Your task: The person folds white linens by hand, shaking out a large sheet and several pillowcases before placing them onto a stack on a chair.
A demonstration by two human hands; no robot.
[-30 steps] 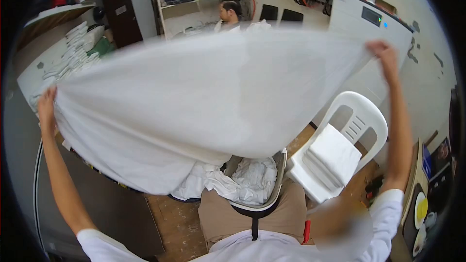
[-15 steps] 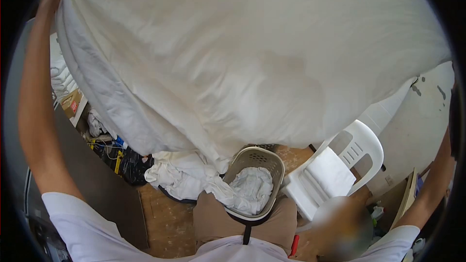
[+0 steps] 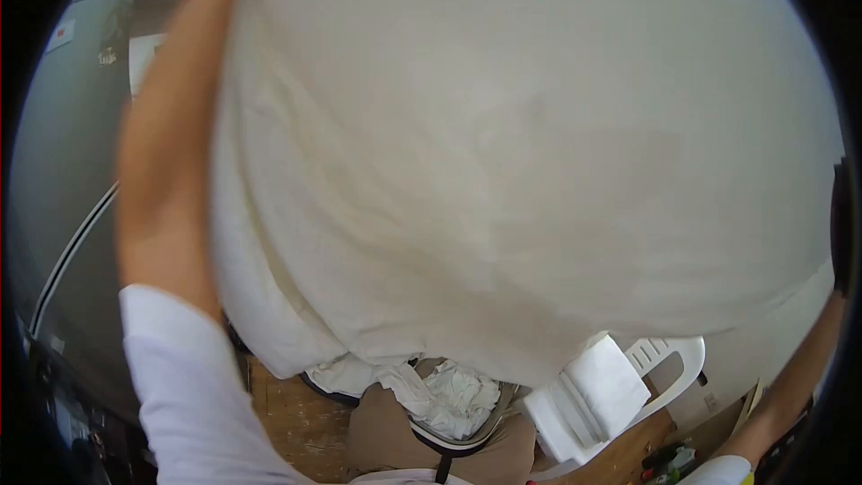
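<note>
A large white cloth hangs spread out in front of me and fills most of the view, with folds down its left side. My left arm is raised along the cloth's left edge; the hand itself lies beyond the top of the view. On the far right my other arm is stretched up beside the cloth, and its hand is out of sight past the dark image edge. Below the cloth, a basket holding crumpled white fabric stands between my legs.
A white plastic chair with a folded white item on it stands right of the basket. A grey refrigerator is at the left. Wooden floor shows below, and bottles lie at the lower right.
The cloth has dropped lower and now covers more of the basket and chair. My left arm has moved inward to the right, and the refrigerator shows more.
</note>
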